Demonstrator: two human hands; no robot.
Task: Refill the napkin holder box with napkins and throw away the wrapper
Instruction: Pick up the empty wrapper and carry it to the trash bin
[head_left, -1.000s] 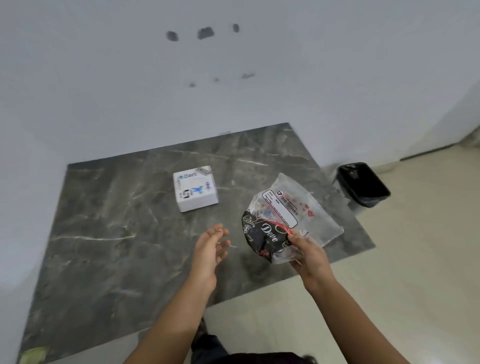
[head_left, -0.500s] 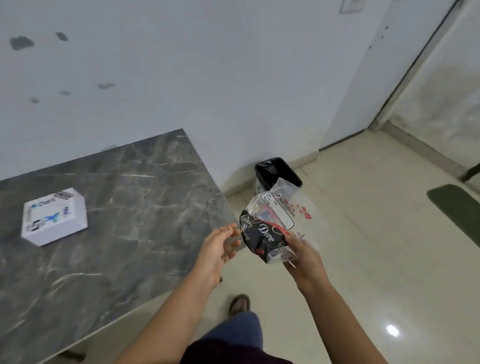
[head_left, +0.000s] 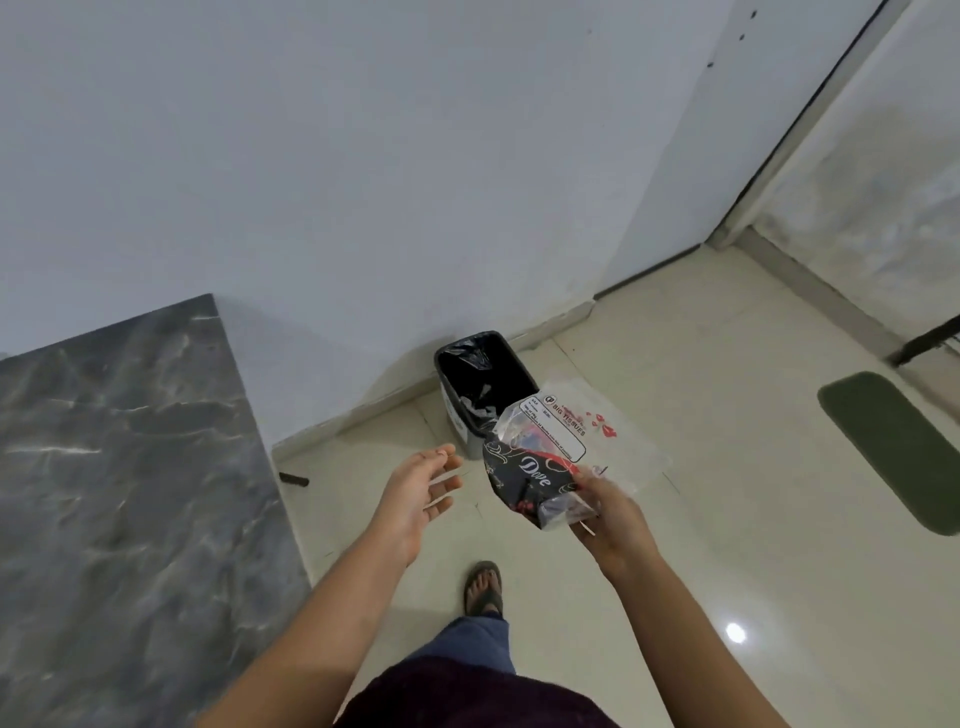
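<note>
From the head view, the right hand (head_left: 605, 506) pinches the lower corner of the wrapper (head_left: 558, 457), a thin clear-and-black plastic bag that looks empty and slack, held in the air just in front of the black-lined bin (head_left: 485, 387) on the floor by the wall. The left hand (head_left: 418, 486) hangs open and spread beside it, holding nothing. The wrapper is likely almost weightless, floppy and a little slick, so it may drift when dropped; bunching it in the fist and releasing it low over the bin's mouth seems safest.
</note>
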